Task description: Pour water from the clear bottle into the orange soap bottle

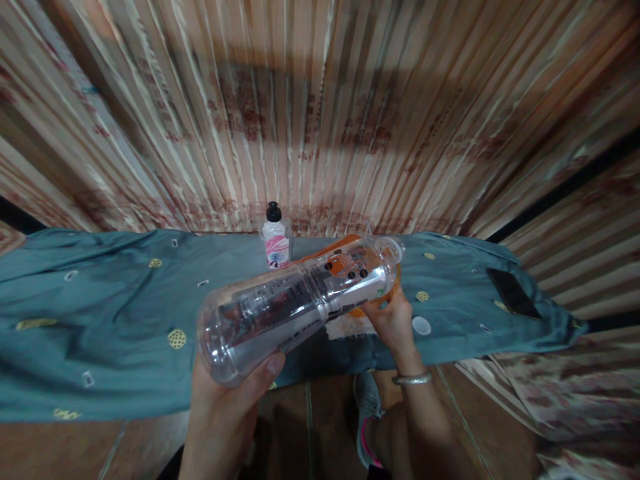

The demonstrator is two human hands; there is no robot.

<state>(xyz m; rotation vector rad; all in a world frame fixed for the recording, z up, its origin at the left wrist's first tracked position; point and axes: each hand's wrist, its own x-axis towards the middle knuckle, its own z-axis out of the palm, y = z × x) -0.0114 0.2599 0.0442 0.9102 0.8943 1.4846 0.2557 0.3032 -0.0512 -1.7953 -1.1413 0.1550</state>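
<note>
A large clear plastic bottle (280, 307) with an orange printed label lies tilted across the middle, its open neck toward the upper right. My left hand (230, 393) is closed around its base end, thumb along the near side. My right hand (393, 320), with a silver bangle on the wrist, is closed at the underside near the neck; its fingers are partly hidden behind the bottle. Behind and under the bottle shows an orange object (357, 311), mostly covered. A pale cloth (350, 328) pokes out below it.
A small bottle (277, 247) with a black cap and pink label stands at the back. A white disc (421, 325) and a dark phone (513, 293) lie on the green cloth-covered table (120, 313). A striped curtain (300, 120) hangs close behind.
</note>
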